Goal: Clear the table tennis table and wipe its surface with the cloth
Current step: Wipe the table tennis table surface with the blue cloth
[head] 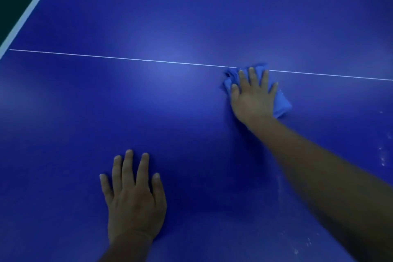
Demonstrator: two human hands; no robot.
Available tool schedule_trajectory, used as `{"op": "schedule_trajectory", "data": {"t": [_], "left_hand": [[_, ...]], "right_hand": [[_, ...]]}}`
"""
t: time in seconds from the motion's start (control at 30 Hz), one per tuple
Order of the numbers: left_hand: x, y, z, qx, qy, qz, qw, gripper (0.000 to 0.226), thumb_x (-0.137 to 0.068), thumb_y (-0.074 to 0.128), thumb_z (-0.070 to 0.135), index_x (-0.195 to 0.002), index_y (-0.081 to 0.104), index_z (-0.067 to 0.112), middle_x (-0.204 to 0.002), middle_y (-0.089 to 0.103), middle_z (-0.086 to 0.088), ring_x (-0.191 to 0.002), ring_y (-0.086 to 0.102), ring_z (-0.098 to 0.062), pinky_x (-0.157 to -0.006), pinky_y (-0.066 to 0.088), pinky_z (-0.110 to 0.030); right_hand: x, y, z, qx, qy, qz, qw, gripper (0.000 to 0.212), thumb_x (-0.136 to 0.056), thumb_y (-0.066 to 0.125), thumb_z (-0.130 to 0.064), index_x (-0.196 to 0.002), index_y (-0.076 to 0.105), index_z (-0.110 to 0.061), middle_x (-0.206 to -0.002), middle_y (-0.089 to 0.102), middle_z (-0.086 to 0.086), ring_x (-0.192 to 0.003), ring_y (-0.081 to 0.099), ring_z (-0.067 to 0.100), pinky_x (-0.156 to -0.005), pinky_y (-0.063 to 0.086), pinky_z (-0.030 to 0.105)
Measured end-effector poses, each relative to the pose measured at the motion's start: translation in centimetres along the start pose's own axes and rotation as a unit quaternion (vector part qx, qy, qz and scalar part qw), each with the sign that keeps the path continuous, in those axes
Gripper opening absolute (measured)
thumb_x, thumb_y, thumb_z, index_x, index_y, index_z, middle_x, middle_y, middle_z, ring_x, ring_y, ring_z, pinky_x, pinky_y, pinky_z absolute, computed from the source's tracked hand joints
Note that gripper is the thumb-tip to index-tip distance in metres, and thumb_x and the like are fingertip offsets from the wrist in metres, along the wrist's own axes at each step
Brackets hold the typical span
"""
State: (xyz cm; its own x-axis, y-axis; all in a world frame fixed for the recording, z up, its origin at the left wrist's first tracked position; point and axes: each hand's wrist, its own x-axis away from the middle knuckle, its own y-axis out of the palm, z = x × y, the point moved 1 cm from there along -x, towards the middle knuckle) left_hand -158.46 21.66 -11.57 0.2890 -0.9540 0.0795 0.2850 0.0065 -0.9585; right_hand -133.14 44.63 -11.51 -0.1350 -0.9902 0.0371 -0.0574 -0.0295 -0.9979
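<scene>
Wiping pass on blue table tennis table (191, 17), both hands down flat.

Left hand (133, 200) at 7 o'clock: palm on bare surface, fingers straight and spread, holding nothing. White centre line (127, 58) runs 9 to 3 o'clock. Right hand (253, 95) at 2 o'clock: fingers straight, pressing the cloth (281, 105), which is light blue, crumpled, edges sticking out around the hand, overlapping the line. Whitish specks (382, 159) at 4 o'clock.
</scene>
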Motion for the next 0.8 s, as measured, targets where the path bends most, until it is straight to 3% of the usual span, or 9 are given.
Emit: {"op": "schedule_trajectory", "data": {"t": [0.1,0.17,0.27,0.43,0.5,0.53,0.6,0.7,0.8], "left_hand": [[-0.2,0.3,-0.1,-0.003,-0.003,0.01,1.0,0.063,-0.095,0.026,0.049,-0.148,0.043,0.02,-0.161,0.027,-0.007,-0.151,0.012,-0.025,-0.121,-0.002,-0.051],[-0.4,0.4,-0.3,-0.013,-0.008,0.036,0.999,0.063,-0.093,0.029,0.047,-0.143,0.051,0.016,-0.157,0.035,-0.012,-0.148,0.022,-0.031,-0.118,0.009,-0.059],[-0.6,0.6,0.3,-0.026,-0.023,0.047,0.998,0.064,-0.091,0.029,0.047,-0.139,0.055,0.014,-0.154,0.039,-0.014,-0.145,0.026,-0.034,-0.115,0.015,-0.063],[-0.6,0.4,0.5,-0.021,-0.013,0.037,0.999,0.062,-0.093,0.029,0.046,-0.141,0.053,0.014,-0.155,0.037,-0.014,-0.146,0.023,-0.033,-0.116,0.013,-0.062],[-0.6,0.3,0.3,-0.026,-0.014,0.03,0.999,0.062,-0.094,0.028,0.046,-0.142,0.052,0.015,-0.155,0.036,-0.013,-0.146,0.022,-0.032,-0.116,0.012,-0.061],[-0.6,0.4,0.2,-0.028,-0.015,0.031,0.999,0.062,-0.093,0.029,0.046,-0.141,0.052,0.015,-0.155,0.037,-0.014,-0.146,0.023,-0.032,-0.116,0.012,-0.061],[-0.7,0.3,0.3,-0.032,-0.021,0.027,0.999,0.063,-0.092,0.028,0.047,-0.141,0.053,0.015,-0.155,0.037,-0.014,-0.146,0.024,-0.033,-0.115,0.012,-0.062],[-0.8,0.4,0.4,-0.039,-0.036,0.009,0.999,0.066,-0.091,0.026,0.05,-0.142,0.051,0.017,-0.157,0.034,-0.012,-0.147,0.02,-0.031,-0.117,0.01,-0.06],[-0.8,0.4,0.5,-0.035,-0.034,0.008,0.999,0.065,-0.092,0.027,0.05,-0.143,0.051,0.017,-0.157,0.034,-0.012,-0.147,0.02,-0.031,-0.117,0.009,-0.06]], "right_hand": [[3.0,0.7,-8.1,-0.034,-0.069,0.036,0.996,0.06,-0.097,0.024,-0.045,-0.152,0.038,-0.025,-0.163,0.027,0.005,-0.152,0.013,0.036,-0.117,0.003,0.064],[4.1,0.8,-12.5,-0.059,-0.169,0.001,0.984,0.057,-0.1,0.028,-0.044,-0.155,0.032,-0.027,-0.165,0.019,0.002,-0.153,0.004,0.032,-0.118,-0.006,0.06],[1.7,0.4,-11.0,-0.034,-0.206,-0.029,0.978,0.055,-0.103,0.027,-0.044,-0.156,0.024,-0.031,-0.167,0.012,-0.004,-0.154,-0.003,0.027,-0.119,-0.008,0.057],[-2.5,-0.2,-0.2,-0.042,0.095,0.005,0.995,0.056,-0.104,0.023,-0.046,-0.157,0.02,-0.03,-0.167,0.01,-0.001,-0.153,-0.001,0.033,-0.119,-0.002,0.063],[-2.2,-0.4,-0.7,-0.048,0.159,0.004,0.986,0.057,-0.103,0.022,-0.046,-0.158,0.021,-0.029,-0.167,0.009,0.001,-0.153,-0.002,0.035,-0.118,-0.005,0.063],[-1.8,-0.5,-2.6,-0.043,0.133,0.014,0.99,0.056,-0.103,0.024,-0.045,-0.157,0.022,-0.029,-0.167,0.011,0.002,-0.152,0.001,0.036,-0.119,-0.004,0.062],[-0.7,-0.2,-7.7,-0.046,-0.015,0.017,0.999,0.055,-0.103,0.027,-0.043,-0.156,0.024,-0.03,-0.166,0.013,0.002,-0.152,0.003,0.035,-0.119,-0.003,0.06],[-0.4,0.1,-9.8,-0.041,-0.198,-0.049,0.978,0.054,-0.103,0.027,-0.046,-0.156,0.025,-0.033,-0.166,0.014,-0.004,-0.153,0.002,0.029,-0.12,-0.001,0.058],[-3.6,0.0,-0.4,0.017,-0.073,0.032,0.997,0.054,-0.102,0.026,-0.045,-0.153,0.031,-0.03,-0.163,0.024,0.002,-0.15,0.016,0.035,-0.117,0.013,0.061]]}}
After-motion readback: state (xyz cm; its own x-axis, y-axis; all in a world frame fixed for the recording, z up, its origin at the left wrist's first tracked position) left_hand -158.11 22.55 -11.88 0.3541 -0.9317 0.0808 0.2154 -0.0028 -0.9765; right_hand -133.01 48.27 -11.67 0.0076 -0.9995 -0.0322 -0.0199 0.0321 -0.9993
